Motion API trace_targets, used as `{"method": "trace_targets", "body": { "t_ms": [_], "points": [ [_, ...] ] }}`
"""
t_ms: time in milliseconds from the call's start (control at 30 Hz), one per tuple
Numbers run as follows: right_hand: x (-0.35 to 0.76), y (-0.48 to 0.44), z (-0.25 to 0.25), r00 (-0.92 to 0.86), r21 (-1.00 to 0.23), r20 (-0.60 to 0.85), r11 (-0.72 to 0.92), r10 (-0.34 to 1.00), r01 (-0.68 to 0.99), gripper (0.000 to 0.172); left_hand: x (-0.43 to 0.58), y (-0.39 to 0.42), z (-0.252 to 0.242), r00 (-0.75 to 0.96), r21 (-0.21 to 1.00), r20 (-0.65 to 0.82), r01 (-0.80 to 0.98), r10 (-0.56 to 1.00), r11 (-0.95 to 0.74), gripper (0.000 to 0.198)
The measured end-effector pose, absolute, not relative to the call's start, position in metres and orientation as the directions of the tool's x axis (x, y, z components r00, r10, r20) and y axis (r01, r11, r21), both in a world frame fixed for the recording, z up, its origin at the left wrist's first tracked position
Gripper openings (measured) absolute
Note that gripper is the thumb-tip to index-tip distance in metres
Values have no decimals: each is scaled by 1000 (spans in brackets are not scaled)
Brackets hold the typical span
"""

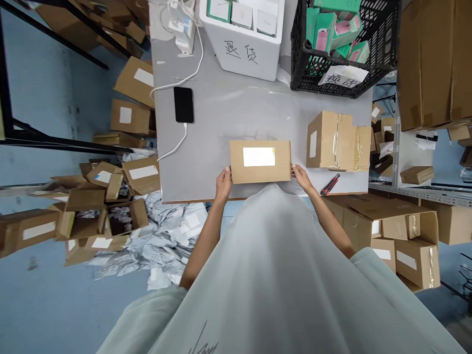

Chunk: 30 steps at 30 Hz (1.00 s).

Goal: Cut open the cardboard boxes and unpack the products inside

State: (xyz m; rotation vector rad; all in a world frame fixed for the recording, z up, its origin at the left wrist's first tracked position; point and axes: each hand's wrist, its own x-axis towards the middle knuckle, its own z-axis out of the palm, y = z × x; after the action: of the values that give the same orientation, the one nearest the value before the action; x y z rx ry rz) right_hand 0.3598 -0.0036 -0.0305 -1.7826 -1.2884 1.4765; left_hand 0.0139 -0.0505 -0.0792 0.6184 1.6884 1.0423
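Observation:
A flat brown cardboard box with a white label on top lies near the front edge of the grey table. My left hand grips its left end with fingers curled on the side. My right hand holds its right end the same way. A larger taped cardboard box stands just to the right of it. A red and black utility knife lies at the table's front right, close to my right wrist.
A black phone on a white cable lies at the table's left. A white foam box and a black crate of green and pink packages stand at the back. Cardboard boxes and grey mailer bags litter the floor on both sides.

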Motion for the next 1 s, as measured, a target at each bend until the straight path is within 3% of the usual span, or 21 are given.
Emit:
{"method": "trace_targets", "body": {
  "t_ms": [167,333,433,533,633,767,1000],
  "points": [
    [358,-28,-22,-217,-869,-479,-424,851,257,80,21,-73,-78,-349,846,-525,-117,776,520,75],
    [351,-24,-16,-177,-873,-446,-382,877,304,86,18,-61,-71,-381,847,-514,-85,769,524,83],
    [351,-12,-3,-133,-875,-359,-283,924,393,80,11,-45,-58,-399,901,-412,-45,819,431,89],
    [353,2,18,-116,-870,-231,-152,966,469,68,2,-34,-39,-383,949,-273,44,883,312,81],
    [352,11,31,-93,-837,-154,-80,984,542,67,-2,-28,-25,-355,954,-205,135,912,267,62],
    [347,19,26,-67,-807,-173,-103,983,581,77,1,-24,-27,-362,940,-227,161,904,300,47],
    [332,43,-4,-24,-777,-179,-126,984,617,78,5,-2,-53,-432,918,-273,150,860,367,48]
  ]
}}
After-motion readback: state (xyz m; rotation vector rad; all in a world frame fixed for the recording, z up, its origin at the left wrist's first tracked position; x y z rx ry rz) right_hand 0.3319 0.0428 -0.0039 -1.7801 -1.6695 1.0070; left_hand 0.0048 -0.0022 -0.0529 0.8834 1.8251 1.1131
